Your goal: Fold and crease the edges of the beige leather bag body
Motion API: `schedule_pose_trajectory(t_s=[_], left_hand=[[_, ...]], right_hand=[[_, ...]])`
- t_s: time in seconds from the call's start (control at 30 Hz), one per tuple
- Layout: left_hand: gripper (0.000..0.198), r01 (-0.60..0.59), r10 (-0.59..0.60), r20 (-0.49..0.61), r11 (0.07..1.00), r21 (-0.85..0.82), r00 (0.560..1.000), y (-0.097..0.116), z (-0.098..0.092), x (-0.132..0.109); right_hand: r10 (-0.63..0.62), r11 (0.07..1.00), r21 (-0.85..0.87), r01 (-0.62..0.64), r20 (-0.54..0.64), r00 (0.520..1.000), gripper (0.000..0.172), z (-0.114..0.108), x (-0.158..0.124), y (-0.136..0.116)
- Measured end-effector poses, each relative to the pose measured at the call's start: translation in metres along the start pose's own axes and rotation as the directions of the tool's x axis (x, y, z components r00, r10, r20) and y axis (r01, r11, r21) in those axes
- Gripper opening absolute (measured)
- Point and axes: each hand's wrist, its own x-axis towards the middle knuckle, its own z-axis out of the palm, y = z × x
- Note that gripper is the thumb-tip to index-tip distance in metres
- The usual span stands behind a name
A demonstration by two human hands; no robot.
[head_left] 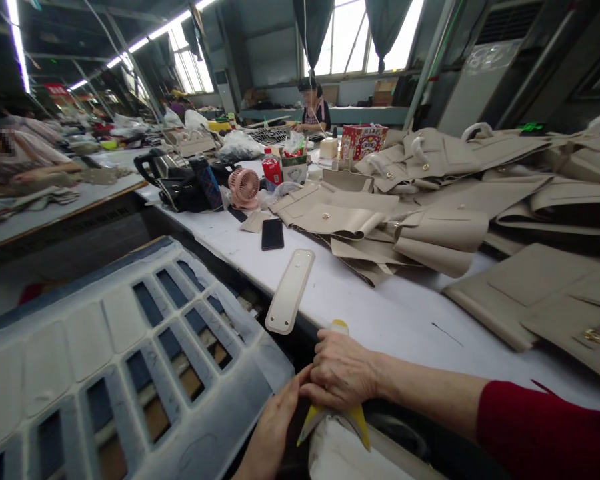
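Observation:
My right hand [341, 370] is closed around what looks like a banana, its yellow tip [339, 326] showing above the fist. Yellow peel flaps [359, 425] spread out below the fingers. My left hand [276, 423] comes up from the bottom edge, fingers stretched out, their ends meeting the curled fingers of the right. Whether the left fingertips touch the peel is hidden. Just beyond the hands, a long pale strip with rounded ends and small metal studs [291, 292] lies over the table edge. Under the flaps is a whitish surface [345, 453] that I cannot make out.
At left stands a translucent slotted tray [190, 427], pale panels in some slots. Beige bag pieces [330, 207] are heaped along the white table [380, 320]. A phone [273, 234], pink fan [243, 187] and red-labelled bottle [271, 169] stand farther back. Other people sit at distant tables.

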Motion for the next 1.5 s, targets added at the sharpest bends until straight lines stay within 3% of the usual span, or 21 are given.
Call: schedule_pose_trajectory(t_s=[0.07, 0.13, 0.27, 0.4, 0.57, 0.73, 0.83, 1.0, 1.07, 1.13, 1.23, 1.33, 1.4, 1.5], left_hand=[[0.055, 0.034, -0.03, 0.053, 0.996, -0.084, 0.998, -0.001, -0.001, -0.011], [0.055, 0.041, -0.033, 0.121, 0.997, -0.064, 0.992, -0.004, 0.001, -0.018], [0.051, 0.015, -0.024, 0.175, 0.999, 0.049, 0.984, -0.007, 0.004, -0.021], [0.043, -0.072, 0.025, 0.226, 0.977, 0.203, 0.974, 0.01, 0.003, -0.018], [0.038, -0.119, 0.046, 0.214, 0.93, 0.346, 0.976, 0.018, 0.004, -0.022], [0.06, 0.0, -0.017, 0.293, 0.998, 0.058, 0.956, 0.002, 0.0, -0.016], [0.07, 0.105, -0.057, 0.361, 0.988, -0.113, 0.931, -0.001, 0.002, -0.004], [0.062, 0.188, -0.158, 0.315, 0.98, -0.064, 0.936, -0.003, 0.013, 0.006], [0.06, 0.174, -0.159, 0.293, 0.984, -0.026, 0.943, -0.002, 0.015, 0.006], [0.057, 0.141, -0.14, 0.278, 0.99, 0.019, 0.95, 0.001, 0.014, 0.005], [0.054, 0.099, -0.113, 0.3, 0.993, 0.062, 0.947, 0.008, 0.009, 0.001], [0.057, 0.12, -0.134, 0.353, 0.991, 0.06, 0.926, 0.014, 0.004, -0.003], [0.06, 0.146, -0.158, 0.378, 0.987, 0.06, 0.912, 0.018, 0.002, -0.004], [0.054, 0.174, -0.189, 0.399, 0.982, 0.075, 0.897, 0.024, 0.002, -0.003]], right_hand=[[0.012, 1.0, -0.003, -0.012, 0.004, 1.0, 0.049, -0.001, -0.002, -0.002], [0.03, 1.0, -0.005, -0.03, 0.011, 0.999, 0.051, -0.003, -0.004, -0.004], [0.102, 0.995, -0.009, -0.101, 0.019, 0.995, 0.055, -0.005, -0.009, -0.01], [0.172, 0.985, 0.003, -0.172, 0.038, 0.984, 0.054, -0.008, -0.015, -0.019], [0.29, 0.956, 0.019, -0.292, 0.075, 0.954, 0.052, -0.01, -0.024, -0.035], [0.435, 0.896, 0.039, -0.443, 0.128, 0.891, 0.056, -0.012, -0.031, -0.049], [0.605, 0.784, 0.058, -0.618, 0.153, 0.782, 0.062, -0.016, -0.047, -0.054], [0.897, 0.392, 0.111, -0.913, 0.175, 0.406, 0.073, -0.038, -0.103, -0.056], [0.926, 0.281, 0.175, -0.944, 0.211, 0.314, 0.073, -0.051, -0.126, -0.059], [0.93, 0.2, 0.283, -0.938, 0.247, 0.273, 0.073, -0.065, -0.144, -0.066], [0.933, 0.114, 0.44, -0.891, 0.26, 0.248, 0.075, -0.086, -0.159, -0.084], [0.959, -0.014, 0.603, -0.797, 0.233, 0.16, 0.076, -0.102, -0.164, -0.108], [0.967, -0.1, 0.701, -0.706, 0.235, 0.096, 0.075, -0.106, -0.166, -0.124], [0.97, -0.138, 0.75, -0.647, 0.233, 0.063, 0.079, -0.101, -0.172, -0.141]])
